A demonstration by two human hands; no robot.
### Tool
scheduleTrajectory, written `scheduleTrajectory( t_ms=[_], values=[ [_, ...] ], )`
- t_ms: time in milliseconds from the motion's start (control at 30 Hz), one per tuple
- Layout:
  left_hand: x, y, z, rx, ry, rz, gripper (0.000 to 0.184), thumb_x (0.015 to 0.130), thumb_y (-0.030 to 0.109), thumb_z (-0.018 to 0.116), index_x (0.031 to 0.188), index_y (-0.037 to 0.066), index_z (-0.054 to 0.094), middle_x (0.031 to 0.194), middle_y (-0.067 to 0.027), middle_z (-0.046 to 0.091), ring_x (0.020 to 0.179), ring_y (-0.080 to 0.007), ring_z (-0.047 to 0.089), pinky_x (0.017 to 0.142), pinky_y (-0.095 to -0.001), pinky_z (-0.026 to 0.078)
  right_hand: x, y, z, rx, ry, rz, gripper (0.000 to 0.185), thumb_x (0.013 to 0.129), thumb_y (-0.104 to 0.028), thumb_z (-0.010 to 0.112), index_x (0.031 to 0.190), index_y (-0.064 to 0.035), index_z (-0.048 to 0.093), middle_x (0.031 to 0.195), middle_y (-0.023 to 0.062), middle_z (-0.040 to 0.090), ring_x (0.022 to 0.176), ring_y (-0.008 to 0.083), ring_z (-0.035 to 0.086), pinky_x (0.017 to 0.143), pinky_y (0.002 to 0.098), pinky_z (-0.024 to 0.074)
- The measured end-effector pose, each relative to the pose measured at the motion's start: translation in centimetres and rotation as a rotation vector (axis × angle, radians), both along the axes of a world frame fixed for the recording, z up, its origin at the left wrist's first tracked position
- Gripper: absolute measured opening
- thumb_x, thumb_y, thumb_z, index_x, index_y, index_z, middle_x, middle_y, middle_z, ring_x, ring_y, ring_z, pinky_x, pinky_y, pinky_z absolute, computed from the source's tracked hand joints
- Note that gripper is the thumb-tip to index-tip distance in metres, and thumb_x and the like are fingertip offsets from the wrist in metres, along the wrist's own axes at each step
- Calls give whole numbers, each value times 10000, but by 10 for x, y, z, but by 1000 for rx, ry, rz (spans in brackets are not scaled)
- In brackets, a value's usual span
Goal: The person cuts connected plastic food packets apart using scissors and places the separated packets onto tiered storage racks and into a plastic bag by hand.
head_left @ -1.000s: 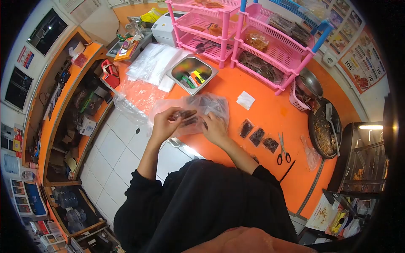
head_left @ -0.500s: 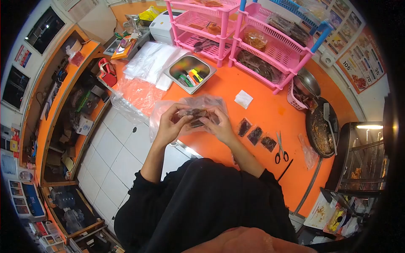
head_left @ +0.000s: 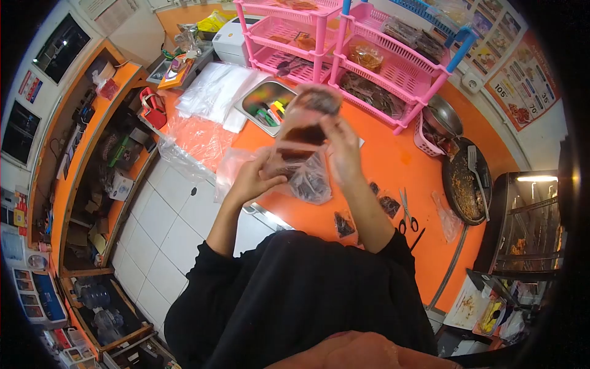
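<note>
A clear plastic strip of packets (head_left: 299, 142) with dark contents stretches up and away between my hands, blurred by motion. My left hand (head_left: 251, 182) pinches its lower end. Higher up, my right hand (head_left: 344, 150) closes on the strip's far part, fingers partly smeared. Under them a clear plastic bag (head_left: 311, 182) with dark pieces inside lies on the orange table (head_left: 393, 157). Near my right forearm are small dark-filled packets: one packet (head_left: 344, 225) to its left and another packet (head_left: 389, 206) to its right, beside scissors (head_left: 405, 212) with black handles.
A metal tray (head_left: 253, 101) with markers stands behind my hands, near stacked clear bags (head_left: 212, 92). Pink tiered racks (head_left: 375, 71) rise at the back. To the right are a large pan (head_left: 458, 187) with a spatula, and a black stick (head_left: 418, 238).
The bundle held close between both hands is now drawn out into a long strip. My right hand has moved up and away; my left hand has dropped slightly.
</note>
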State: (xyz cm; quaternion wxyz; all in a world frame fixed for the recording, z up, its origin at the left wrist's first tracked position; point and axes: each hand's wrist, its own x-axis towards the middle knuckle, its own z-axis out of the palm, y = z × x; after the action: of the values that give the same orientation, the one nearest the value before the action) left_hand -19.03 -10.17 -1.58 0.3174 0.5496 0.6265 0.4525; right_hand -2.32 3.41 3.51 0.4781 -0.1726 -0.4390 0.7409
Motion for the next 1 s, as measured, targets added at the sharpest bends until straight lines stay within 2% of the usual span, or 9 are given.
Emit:
scheduleTrajectory(
  t_ms=[133, 233, 333, 467, 567, 667, 833, 867, 1000],
  values=[
    [-8, 5, -12, 137, 194, 10, 414, 703, 162, 757, 1056, 6, 609, 829, -80, 661, 799, -191, 645, 750, -304, 498, 17, 5, 22, -71, -31, -85, 195, 924, -183, 559, 1081, -68, 573, 1028, 13, 605, 907, 80, 575, 735, 226, 489],
    [-17, 0, -10, -115, 307, 46, 392, 687, 157, 761, 1028, 25, 620, 800, -78, 647, 775, -189, 640, 739, -295, 503, 29, 13, 16, 41, 80, -265, 248, 924, -190, 558, 1130, -53, 544, 1077, 15, 585, 973, 97, 565, 786, 271, 511],
    [-45, -18, -38, -205, 352, 50, 394, 671, 165, 769, 1011, 25, 627, 847, -79, 650, 800, -183, 638, 763, -288, 502, 70, 27, 62, 56, 245, -382, 307, 939, -168, 524, 1213, -38, 473, 1173, 29, 536, 1041, 120, 542, 878, 270, 469],
    [-36, -21, 5, -15, 82, 27, 402, 686, 190, 775, 1010, 13, 616, 995, -78, 639, 908, -193, 619, 828, -328, 493, 106, 18, 84, 190, 70, -381, 334, 942, -129, 494, 1266, -78, 433, 1238, 55, 501, 1130, 169, 506, 999, 312, 383],
    [10, 9, 60, 294, -18, -53, 433, 720, 179, 764, 1077, 14, 583, 1071, -91, 617, 995, -190, 587, 883, -303, 453, 89, -13, 60, 344, -241, -381, 331, 946, -119, 483, 1263, -45, 424, 1239, 63, 501, 1121, 167, 513, 987, 302, 389],
    [66, 45, 64, 282, 31, -243, 412, 759, 147, 736, 1105, 12, 557, 1129, -81, 588, 1073, -168, 538, 904, -277, 418, 80, -32, 36, 126, -124, -231, 238, 946, -141, 505, 1152, -21, 499, 1101, 55, 566, 1027, 105, 532, 887, 290, 439],
    [106, 63, 35, 133, -411, -220, 282, 810, 58, 681, 1018, 27, 493, 1067, -55, 577, 994, -135, 566, 810, -281, 482, 161, -28, 4, 251, -654, -447, 197, 921, -188, 555, 1053, -44, 572, 1071, 54, 577, 999, 114, 549, 847, 285, 437],
    [109, 60, 41, 84, -550, -222, 304, 814, 33, 668, 1042, 33, 466, 1066, -69, 576, 977, -142, 575, 796, -282, 499, 188, -22, -22, 268, -693, -544, 237, 899, -238, 586, 1027, -39, 584, 1052, 86, 580, 1002, 164, 562, 848, 306, 436],
    [120, 62, 27, 112, -686, -185, 455, 813, -66, 617, 1152, 63, 343, 1087, -136, 569, 965, -182, 594, 758, -286, 549, 286, -34, -104, 510, -1667, -789, 316, 825, -251, 635, 1041, -26, 586, 967, 153, 558, 946, 294, 557, 825, 383, 444]
  ],
)
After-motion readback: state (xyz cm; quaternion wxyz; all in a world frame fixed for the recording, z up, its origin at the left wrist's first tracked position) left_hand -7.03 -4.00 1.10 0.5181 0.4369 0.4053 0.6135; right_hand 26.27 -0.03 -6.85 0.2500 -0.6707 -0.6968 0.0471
